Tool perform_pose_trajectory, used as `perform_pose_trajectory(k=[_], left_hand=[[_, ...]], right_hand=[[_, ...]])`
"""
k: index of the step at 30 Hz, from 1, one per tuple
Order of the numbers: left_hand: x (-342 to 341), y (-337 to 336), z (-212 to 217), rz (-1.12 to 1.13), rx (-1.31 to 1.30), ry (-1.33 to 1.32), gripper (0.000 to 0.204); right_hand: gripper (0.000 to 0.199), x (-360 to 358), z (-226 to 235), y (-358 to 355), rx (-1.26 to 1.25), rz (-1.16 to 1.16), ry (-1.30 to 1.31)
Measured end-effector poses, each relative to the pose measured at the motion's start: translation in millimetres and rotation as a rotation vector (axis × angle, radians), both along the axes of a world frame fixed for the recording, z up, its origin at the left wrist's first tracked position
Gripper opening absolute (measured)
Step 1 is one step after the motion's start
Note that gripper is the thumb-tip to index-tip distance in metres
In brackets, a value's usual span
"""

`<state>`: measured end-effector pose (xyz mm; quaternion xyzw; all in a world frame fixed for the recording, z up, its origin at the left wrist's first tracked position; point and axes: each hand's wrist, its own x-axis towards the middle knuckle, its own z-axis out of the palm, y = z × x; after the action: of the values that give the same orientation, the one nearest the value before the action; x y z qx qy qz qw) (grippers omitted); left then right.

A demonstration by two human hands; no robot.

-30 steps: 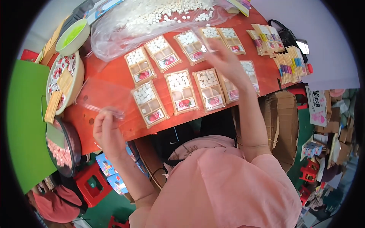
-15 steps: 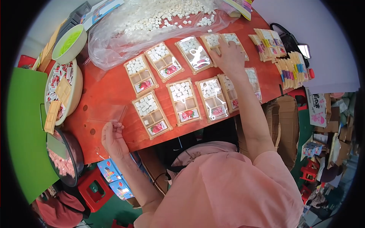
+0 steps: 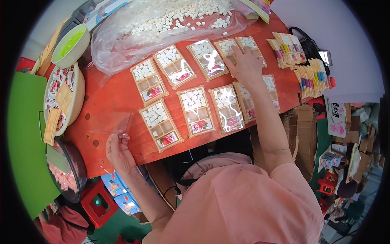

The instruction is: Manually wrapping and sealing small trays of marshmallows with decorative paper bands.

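Currently, on the red table [image 3: 118, 95] before me:

Left hand [image 3: 118, 151]: at the near edge of the table, fingers pinched on the corner of a clear plastic lid [image 3: 110, 123], which lies nearly flat just above the tabletop.

Right hand [image 3: 245, 65]: stretched to the far right of the tray rows, palm down and fingers spread, resting on a filled tray [image 3: 240, 49]; whether it grips anything I cannot tell.

Trays, near row: an uncovered compartment tray [image 3: 159, 125] with white cubes and a red packet, just right of the lid; beside it a second tray [image 3: 196, 111]; then a glossy covered tray [image 3: 226, 109].

Trays, far row: one open tray [image 3: 148, 81], two more [image 3: 175, 66] and [image 3: 207, 59], the latter shining under a clear cover.

Behind the trays: a large clear bag of white cubes [image 3: 162, 24], spread open.

Left side: a green bowl [image 3: 72, 44]; a shallow round basin [image 3: 77, 95] of red-and-white packets with empty tan trays laid across it; a dark basin [image 3: 67, 171] of pink pieces, lower down.

Far right: stacks of flat tan cards with coloured edges [image 3: 310, 75].
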<state>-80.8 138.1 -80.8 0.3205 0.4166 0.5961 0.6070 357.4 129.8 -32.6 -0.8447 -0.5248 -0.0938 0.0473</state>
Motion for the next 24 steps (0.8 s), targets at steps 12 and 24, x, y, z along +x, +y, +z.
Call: perform_pose_trajectory(k=[12,24], left_hand=[[12.6,-0.6,17.6,-0.002,0.139,0.009,0.01],[192.0,-15.9,75.8,-0.548,0.179,0.011,0.008]], right_hand=[[0.043,-0.8,-32.8,3.5,0.129,0.034,-0.045],[0.06,-9.2,38.8,-35.5,0.265,0.531,0.869]])
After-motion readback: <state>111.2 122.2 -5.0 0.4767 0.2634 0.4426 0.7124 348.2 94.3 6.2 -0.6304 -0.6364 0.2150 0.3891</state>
